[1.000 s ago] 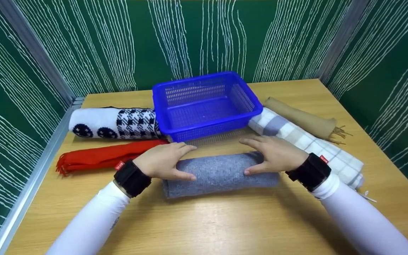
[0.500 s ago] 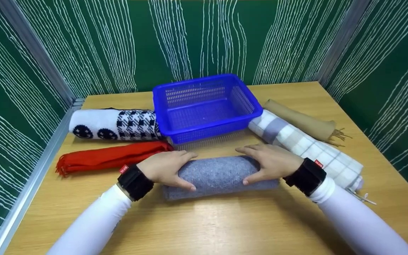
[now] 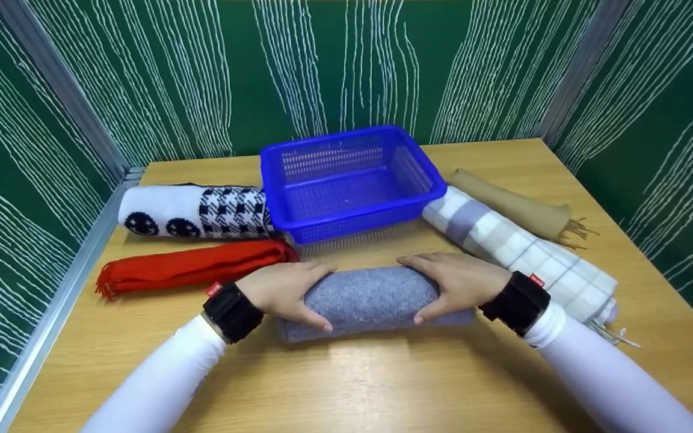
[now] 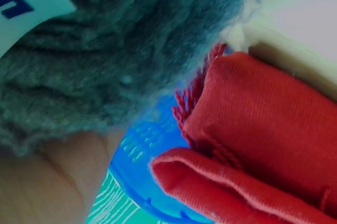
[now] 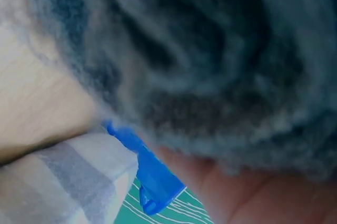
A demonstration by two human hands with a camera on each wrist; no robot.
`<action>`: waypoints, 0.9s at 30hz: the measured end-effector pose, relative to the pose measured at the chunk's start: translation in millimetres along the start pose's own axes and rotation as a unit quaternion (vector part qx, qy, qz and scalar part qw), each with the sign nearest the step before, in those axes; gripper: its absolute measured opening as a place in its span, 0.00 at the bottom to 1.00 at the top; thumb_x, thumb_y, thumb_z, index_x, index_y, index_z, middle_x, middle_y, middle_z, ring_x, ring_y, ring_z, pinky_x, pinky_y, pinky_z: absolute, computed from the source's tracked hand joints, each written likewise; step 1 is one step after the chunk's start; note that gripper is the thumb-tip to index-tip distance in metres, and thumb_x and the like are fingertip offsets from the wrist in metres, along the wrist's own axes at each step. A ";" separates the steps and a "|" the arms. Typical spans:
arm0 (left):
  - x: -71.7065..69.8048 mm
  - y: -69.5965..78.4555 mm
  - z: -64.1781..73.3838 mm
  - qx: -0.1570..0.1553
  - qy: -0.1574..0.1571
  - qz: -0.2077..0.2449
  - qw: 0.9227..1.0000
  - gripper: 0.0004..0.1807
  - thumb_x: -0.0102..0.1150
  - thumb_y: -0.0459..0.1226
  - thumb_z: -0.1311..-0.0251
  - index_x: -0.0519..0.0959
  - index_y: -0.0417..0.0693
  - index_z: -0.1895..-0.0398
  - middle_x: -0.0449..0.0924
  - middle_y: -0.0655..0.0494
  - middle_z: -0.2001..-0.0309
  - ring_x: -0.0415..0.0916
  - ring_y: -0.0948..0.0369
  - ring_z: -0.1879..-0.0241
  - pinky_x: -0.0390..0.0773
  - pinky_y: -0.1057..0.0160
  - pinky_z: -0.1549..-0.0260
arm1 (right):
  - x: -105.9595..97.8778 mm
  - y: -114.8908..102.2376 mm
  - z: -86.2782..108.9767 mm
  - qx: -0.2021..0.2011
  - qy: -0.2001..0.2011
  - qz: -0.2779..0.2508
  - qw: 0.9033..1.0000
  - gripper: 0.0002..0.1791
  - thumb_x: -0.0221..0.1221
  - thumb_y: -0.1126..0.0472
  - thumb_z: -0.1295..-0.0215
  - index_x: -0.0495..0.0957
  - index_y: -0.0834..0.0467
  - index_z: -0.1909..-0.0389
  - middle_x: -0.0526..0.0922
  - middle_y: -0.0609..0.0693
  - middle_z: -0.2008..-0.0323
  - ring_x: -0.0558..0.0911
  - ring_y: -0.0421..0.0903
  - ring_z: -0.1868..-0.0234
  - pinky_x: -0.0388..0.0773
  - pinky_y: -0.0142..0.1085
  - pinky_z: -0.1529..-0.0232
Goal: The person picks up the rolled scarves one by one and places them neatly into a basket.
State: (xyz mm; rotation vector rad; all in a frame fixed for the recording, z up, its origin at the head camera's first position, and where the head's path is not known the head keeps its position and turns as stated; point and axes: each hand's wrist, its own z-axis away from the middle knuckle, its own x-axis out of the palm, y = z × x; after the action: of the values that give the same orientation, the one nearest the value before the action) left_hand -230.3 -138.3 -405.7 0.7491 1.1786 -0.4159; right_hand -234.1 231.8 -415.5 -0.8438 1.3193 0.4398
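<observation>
A grey rolled scarf [image 3: 373, 300] lies crosswise on the table in front of the person. The left hand [image 3: 286, 291] grips its left part, thumb on the near side and fingers over the far side. Toward the other end, the right hand [image 3: 459, 282] holds it the same way, with the fingertips hidden behind the roll. The left wrist view has the fuzzy grey scarf end [image 4: 121, 60] close up, with a white label at the corner. In the right wrist view the roll's spiral end [image 5: 200, 55] fills the upper part.
Behind the roll stands a blue plastic basket [image 3: 346, 224]. A red fringed scarf [image 3: 190, 264] and a black-and-white patterned roll [image 3: 196, 210] lie at left. At right are a white checked roll [image 3: 533, 255] and a tan fringed roll [image 3: 509, 204]. Green walls enclose the table [image 3: 346, 391].
Both hands have come down and slightly nearer the person, settling around the grey scarf. The thumbs now lie lower on its near side. The scarf has hardly moved.
</observation>
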 end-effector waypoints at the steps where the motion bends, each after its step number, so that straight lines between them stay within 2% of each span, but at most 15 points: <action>1: 1.0 -0.2 -0.6 -0.001 -0.001 0.003 1.000 0.63 0.76 0.69 0.48 0.62 0.48 0.15 0.71 0.43 0.20 0.73 0.45 0.25 0.75 0.43 0.25 | 0.6 0.2 0.1 0.003 -0.003 -0.003 1.000 0.63 0.75 0.28 0.45 0.65 0.65 0.20 0.80 0.69 0.31 0.81 0.66 0.31 0.77 0.61 0.29; 6: 4.8 -1.0 -3.1 -0.007 -0.007 0.019 1.000 0.64 0.80 0.66 0.52 0.62 0.49 0.15 0.76 0.45 0.24 0.77 0.47 0.29 0.76 0.45 0.27 | 3.0 0.9 0.6 0.023 -0.020 -0.025 0.999 0.65 0.76 0.28 0.48 0.63 0.61 0.18 0.79 0.68 0.29 0.80 0.65 0.30 0.77 0.62 0.28; 15: 10.7 -1.1 -4.1 -0.026 -0.031 0.018 0.999 0.72 0.83 0.65 0.55 0.54 0.50 0.11 0.68 0.43 0.19 0.72 0.44 0.24 0.72 0.43 0.23 | 7.2 0.9 -0.6 0.041 -0.042 -0.037 0.998 0.69 0.80 0.30 0.54 0.61 0.59 0.16 0.77 0.67 0.27 0.79 0.66 0.29 0.76 0.63 0.29; 20: 11.5 0.2 -4.3 -0.029 -0.037 0.019 0.999 0.73 0.84 0.64 0.56 0.52 0.49 0.11 0.66 0.44 0.17 0.68 0.45 0.21 0.69 0.44 0.21 | 9.1 0.8 -0.6 0.039 -0.047 -0.038 0.997 0.70 0.82 0.33 0.56 0.61 0.59 0.17 0.77 0.67 0.28 0.79 0.66 0.30 0.77 0.63 0.30; 27: 12.1 0.3 -5.4 -0.024 -0.033 0.023 0.999 0.72 0.86 0.60 0.56 0.53 0.48 0.12 0.67 0.44 0.18 0.69 0.45 0.21 0.69 0.43 0.21 | 8.8 0.1 -1.1 0.023 -0.048 -0.033 0.998 0.69 0.85 0.37 0.57 0.61 0.60 0.18 0.80 0.66 0.31 0.82 0.65 0.33 0.78 0.62 0.31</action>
State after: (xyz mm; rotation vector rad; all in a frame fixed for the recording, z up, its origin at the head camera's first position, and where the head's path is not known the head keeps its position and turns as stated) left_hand -229.6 -133.2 -417.8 0.7144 1.1044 -0.3691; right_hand -232.9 229.5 -424.0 -0.8156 1.2050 0.3925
